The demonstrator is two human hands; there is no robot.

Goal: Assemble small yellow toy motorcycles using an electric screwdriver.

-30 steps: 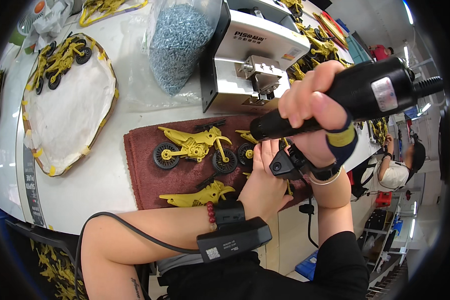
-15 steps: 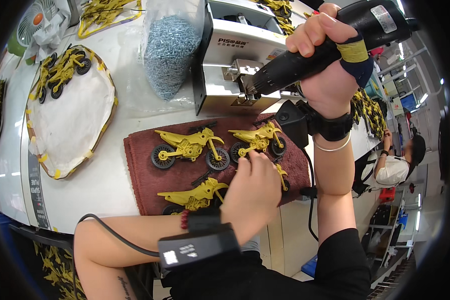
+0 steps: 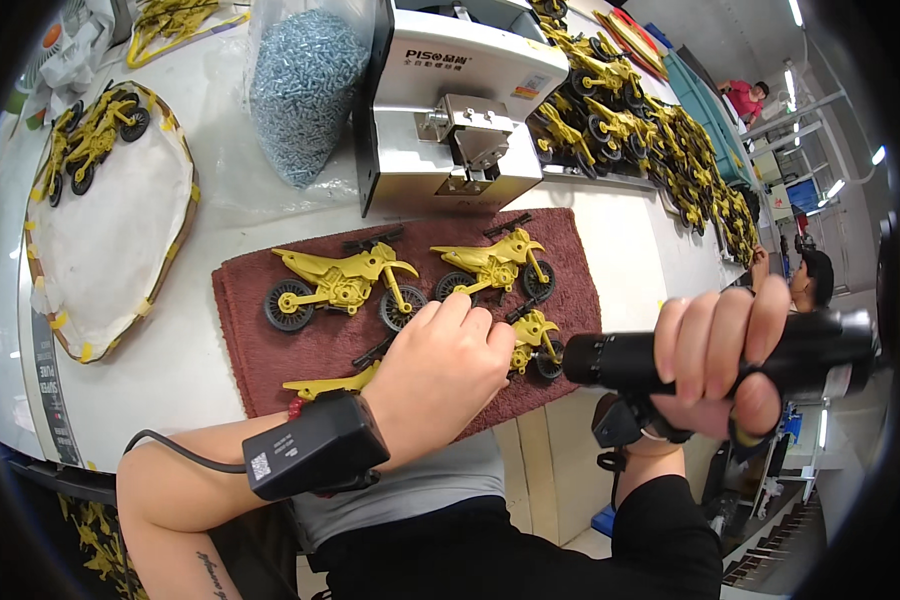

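Observation:
My right hand (image 3: 715, 350) is wrapped round a black electric screwdriver (image 3: 615, 361), held nearly level with its nose toward the left, beside the towel's right edge. My left hand (image 3: 445, 375) rests over the brown towel (image 3: 245, 340), fingers curled down and their tips hidden. Partly covered by it is a yellow toy motorcycle (image 3: 535, 338) at the lower right. Another toy motorcycle (image 3: 345, 282) lies upper left, and a third toy motorcycle (image 3: 492, 262) upper right, close to my knuckles. At lower left, a toy motorcycle (image 3: 320, 384) is mostly behind my left hand and wrist.
Behind the towel stands a metal screw feeder (image 3: 450, 150), with a plastic bag of screws (image 3: 305, 95) left of it. A round white tray (image 3: 110, 250) holds toy motorcycles at far left. Piled motorcycles (image 3: 620, 125) fill the back right. Another person (image 3: 810, 275) sits further right.
My right hand has pulled the screwdriver away from the screw feeder, down and to the right. My left hand stays over the towel, its fingers more curled. The whole view has shifted slightly.

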